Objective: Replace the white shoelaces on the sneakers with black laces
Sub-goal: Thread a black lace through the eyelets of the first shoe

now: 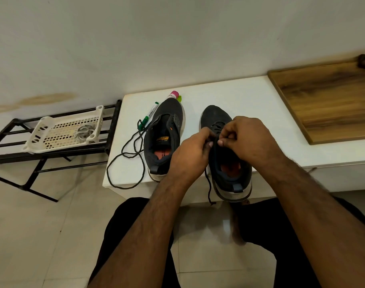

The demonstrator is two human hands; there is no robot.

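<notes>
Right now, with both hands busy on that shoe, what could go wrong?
The right dark sneaker sticks out past the edge of the white table, so a hard tug from the left hand or right hand might tip it off. Its thin black lace end dangles free and could slip back out. The loose black lace loops over the table edge and may slide down.

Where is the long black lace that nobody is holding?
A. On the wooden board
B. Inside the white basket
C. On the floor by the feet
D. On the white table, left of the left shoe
D: the loose black lace lies looped on the white table, just left of the left shoe, and neither hand touches it.
</notes>
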